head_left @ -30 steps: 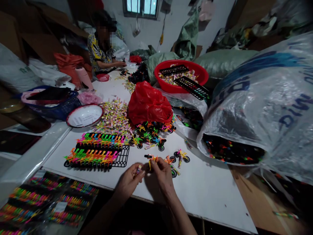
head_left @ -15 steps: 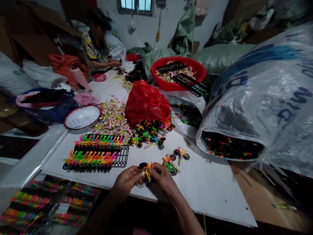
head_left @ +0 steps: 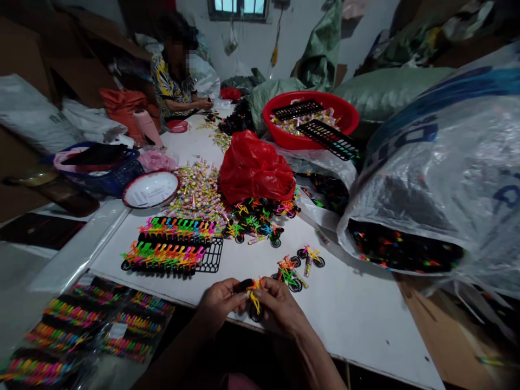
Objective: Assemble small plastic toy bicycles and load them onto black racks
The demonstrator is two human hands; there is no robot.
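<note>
Between my two hands, at the table's front edge, is a small toy bicycle (head_left: 255,304) with orange and yellow parts and black wheels. My left hand (head_left: 221,300) pinches it from the left, and my right hand (head_left: 280,303) grips its other side; the fingers hide part of it. Just beyond my right hand lie an orange-and-green toy bicycle (head_left: 290,275) and a pink-and-yellow one (head_left: 312,255), with small printed tubes beside them. To the left, rows of colourful toy bicycles (head_left: 166,252) stand in a black plastic rack (head_left: 211,255).
A red plastic bag (head_left: 255,170) spills toy bicycles near a heap of small tubes (head_left: 195,187). A white bowl (head_left: 150,189) sits left, a red basin (head_left: 349,116) behind. A large white sack (head_left: 439,179) bulges at right. A co-worker (head_left: 174,81) sits at the far end.
The view has swung slightly left, so the scene sits further right. Both hands still hold the toy bicycle, and more of its lower wheel shows now.
</note>
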